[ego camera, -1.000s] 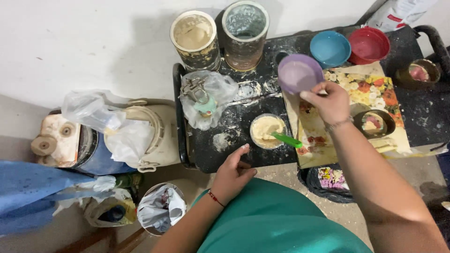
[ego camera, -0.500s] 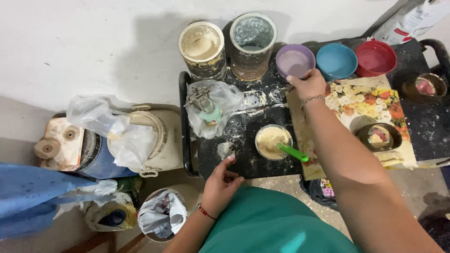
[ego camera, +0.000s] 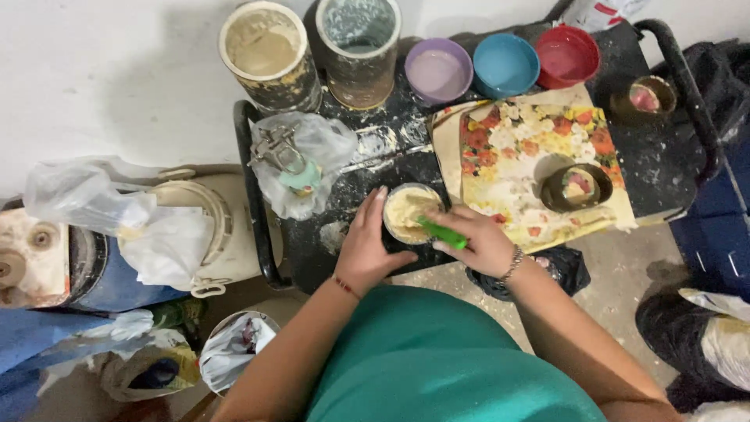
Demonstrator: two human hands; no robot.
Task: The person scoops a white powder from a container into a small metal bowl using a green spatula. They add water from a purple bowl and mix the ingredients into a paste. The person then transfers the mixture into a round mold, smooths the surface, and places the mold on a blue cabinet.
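Note:
A small round bowl [ego camera: 408,209] of pale cream paste sits on the black cart top [ego camera: 672,184], near its front edge. My left hand [ego camera: 366,248] cups the bowl's left side. My right hand [ego camera: 478,239] grips a green-handled tool [ego camera: 442,233] whose tip rests in the paste. A purple bowl [ego camera: 440,72] stands at the back of the cart, beside a blue bowl [ego camera: 506,64] and a red bowl [ego camera: 566,55].
A floral board [ego camera: 525,148] carries a small dark dish [ego camera: 576,187]. Two tall splattered buckets [ego camera: 269,55] [ego camera: 358,47] stand at the back. A plastic bag with a metal tool [ego camera: 295,160] lies left. A cream container [ego camera: 195,227] and bags sit on the floor.
My right hand set the purple bowl at the back beside the blue one, then came down and took the green tool. My left hand moved up onto the paste bowl.

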